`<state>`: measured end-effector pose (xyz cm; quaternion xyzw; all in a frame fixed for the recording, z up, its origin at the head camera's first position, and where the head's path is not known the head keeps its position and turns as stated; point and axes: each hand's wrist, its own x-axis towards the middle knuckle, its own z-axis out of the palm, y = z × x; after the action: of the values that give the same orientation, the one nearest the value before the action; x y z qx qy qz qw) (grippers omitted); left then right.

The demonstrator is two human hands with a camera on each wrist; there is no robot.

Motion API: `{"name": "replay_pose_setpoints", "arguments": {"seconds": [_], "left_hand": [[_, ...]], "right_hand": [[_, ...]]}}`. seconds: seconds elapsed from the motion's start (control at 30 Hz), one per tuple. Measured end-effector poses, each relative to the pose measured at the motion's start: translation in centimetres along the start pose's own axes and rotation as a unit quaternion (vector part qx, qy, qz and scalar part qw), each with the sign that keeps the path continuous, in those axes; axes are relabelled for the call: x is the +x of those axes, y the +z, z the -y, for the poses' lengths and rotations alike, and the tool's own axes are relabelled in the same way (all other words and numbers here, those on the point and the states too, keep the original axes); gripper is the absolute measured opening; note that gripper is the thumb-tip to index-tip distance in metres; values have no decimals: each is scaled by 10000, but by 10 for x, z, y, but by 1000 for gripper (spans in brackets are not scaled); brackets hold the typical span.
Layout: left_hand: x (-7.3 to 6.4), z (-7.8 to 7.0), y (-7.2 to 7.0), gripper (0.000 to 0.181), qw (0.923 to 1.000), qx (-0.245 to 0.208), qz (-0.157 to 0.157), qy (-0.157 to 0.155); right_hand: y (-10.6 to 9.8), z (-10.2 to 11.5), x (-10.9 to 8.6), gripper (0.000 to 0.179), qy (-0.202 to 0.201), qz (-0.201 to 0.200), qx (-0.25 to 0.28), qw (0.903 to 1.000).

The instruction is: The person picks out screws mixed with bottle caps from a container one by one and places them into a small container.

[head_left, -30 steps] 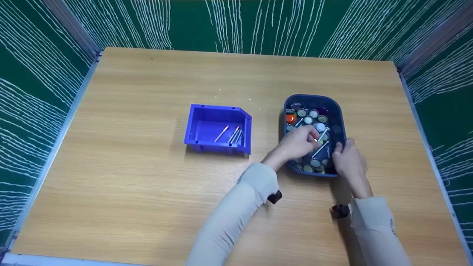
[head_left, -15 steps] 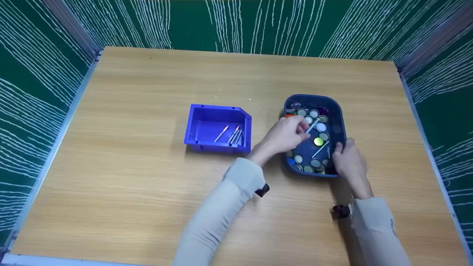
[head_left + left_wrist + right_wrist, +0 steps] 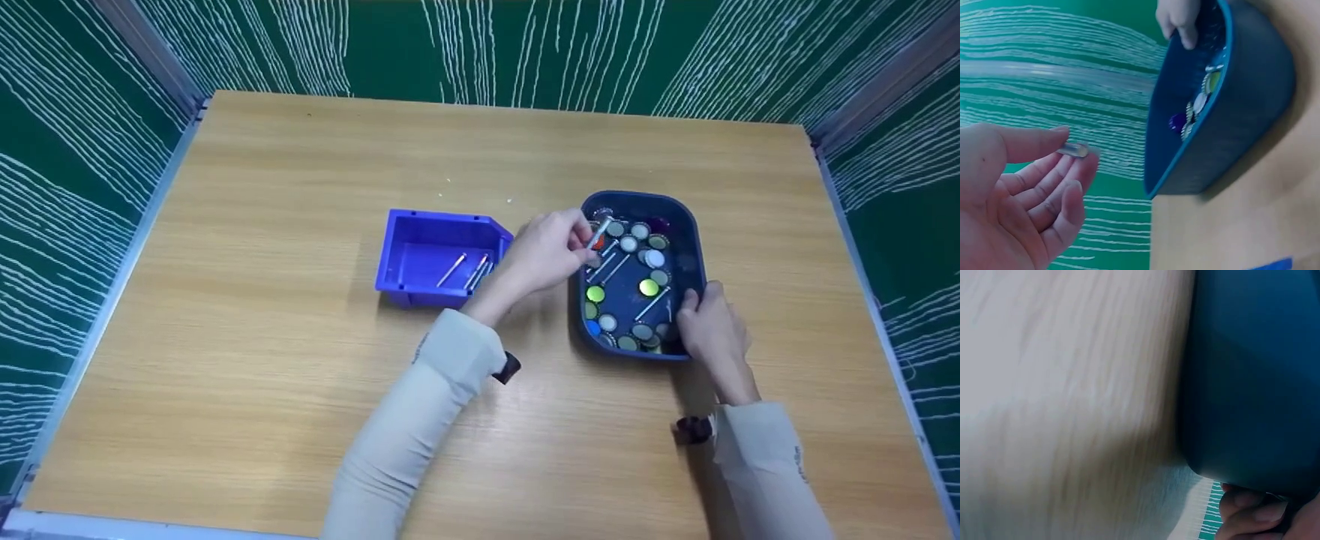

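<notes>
In the head view my left hand (image 3: 551,251) pinches a long silver bolt (image 3: 599,233) between thumb and fingertips, above the left rim of a dark blue tub (image 3: 681,259). The left wrist view shows the bolt's end (image 3: 1074,149) poking out past the thumb, with the other fingers loosely curled. Bottle caps (image 3: 628,244) and several bolts (image 3: 652,304) lie inside the tub. At the tub's near right side, my right hand (image 3: 711,326) grips the wall, thumb at the rim. Curled fingers (image 3: 1252,514) show under the tub's edge in the right wrist view.
A bright blue bin (image 3: 427,298) with several bolts in it stands left of the tub, partly behind my left hand. Both containers are on a wooden table (image 3: 247,337), bordered by green walls (image 3: 390,52) with white streaks.
My left hand has lifted the bolt from the middle of the tub and carried it left to the rim. The right hand has stayed on the tub.
</notes>
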<state>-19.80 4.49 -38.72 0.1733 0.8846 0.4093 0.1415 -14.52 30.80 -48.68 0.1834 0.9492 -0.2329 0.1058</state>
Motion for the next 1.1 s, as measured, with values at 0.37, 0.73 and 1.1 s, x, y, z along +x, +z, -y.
{"name": "replay_pose_setpoints", "arguments": {"seconds": [0.37,0.73,1.1], "left_hand": [[-15,36,-37,19,9998,-75,-78,-157],[-22,84,-51,15,9969,247,-255,-698],[-23,114,-48,13,9786,1329,-514,-1484]], "right_hand": [[1,0,0,53,-13,-100,31,9999],[2,-2,-1,53,8,-91,67,9999],[1,0,-1,53,31,-58,86,9999]]}}
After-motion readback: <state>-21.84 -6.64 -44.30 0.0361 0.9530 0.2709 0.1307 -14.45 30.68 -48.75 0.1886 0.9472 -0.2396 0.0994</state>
